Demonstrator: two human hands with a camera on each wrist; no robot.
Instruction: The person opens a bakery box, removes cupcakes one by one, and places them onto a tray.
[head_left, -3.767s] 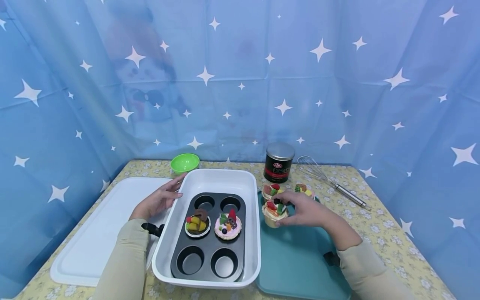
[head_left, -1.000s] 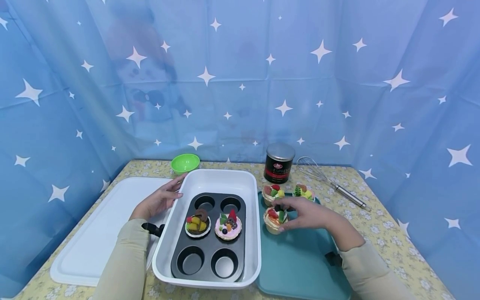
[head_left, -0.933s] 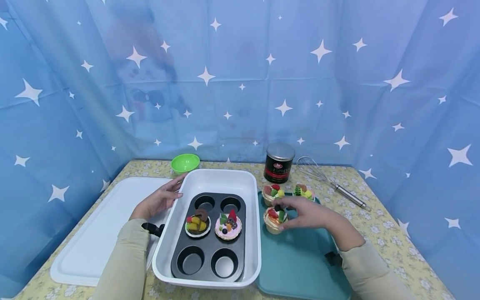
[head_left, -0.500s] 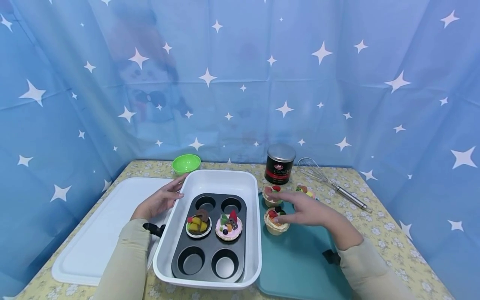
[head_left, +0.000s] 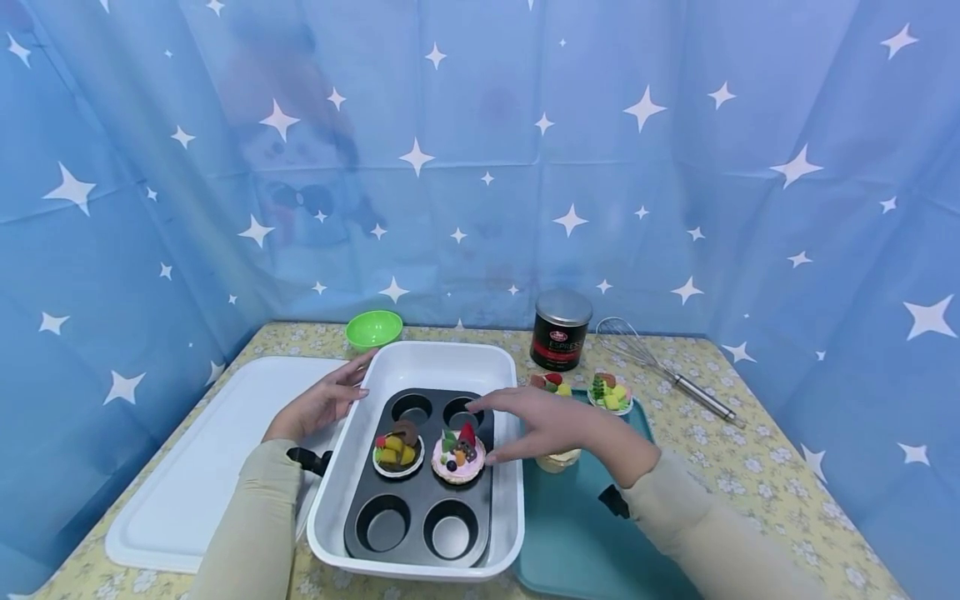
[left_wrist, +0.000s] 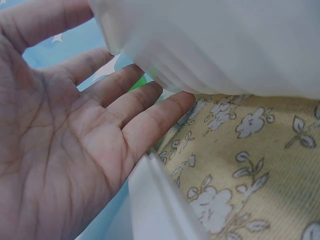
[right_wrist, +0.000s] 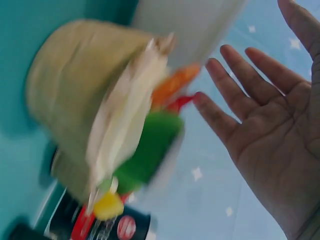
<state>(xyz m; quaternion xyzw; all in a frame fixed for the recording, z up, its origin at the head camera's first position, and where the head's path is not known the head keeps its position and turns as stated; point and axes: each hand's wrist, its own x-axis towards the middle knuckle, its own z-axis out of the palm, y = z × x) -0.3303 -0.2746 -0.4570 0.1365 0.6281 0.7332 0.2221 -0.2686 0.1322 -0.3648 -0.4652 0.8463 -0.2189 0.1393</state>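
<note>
My left hand [head_left: 322, 404] touches the outer left wall of a white rectangular tub [head_left: 320, 508], its fingers nearly straight in the left wrist view. Inside the tub lies a dark muffin tin [head_left: 416, 500]. Two of its cups hold a fruit-topped chocolate cupcake [head_left: 397, 454] and a pink-creamed cupcake [head_left: 457, 458]. My right hand [head_left: 551, 421] reaches over the tub's right rim, fingers spread and holding nothing, close to the pink-creamed cupcake. Beneath it on a teal tray [head_left: 585, 533] stands a cream cupcake [right_wrist: 85, 85], partly hidden by the hand in the head view.
Another fruit cupcake [head_left: 551, 383] and a pineapple-like-topped cupcake [head_left: 611, 393] stand at the tray's back. Behind are an espresso tin [head_left: 561, 329] and a whisk [head_left: 667, 371]. A white board [head_left: 202, 467] lies left, with a green bowl [head_left: 373, 329] at the back.
My right hand has let go of the cream cupcake, leaving it on the teal tray. It has moved left over the tub and muffin tin. The left hand stays in place.
</note>
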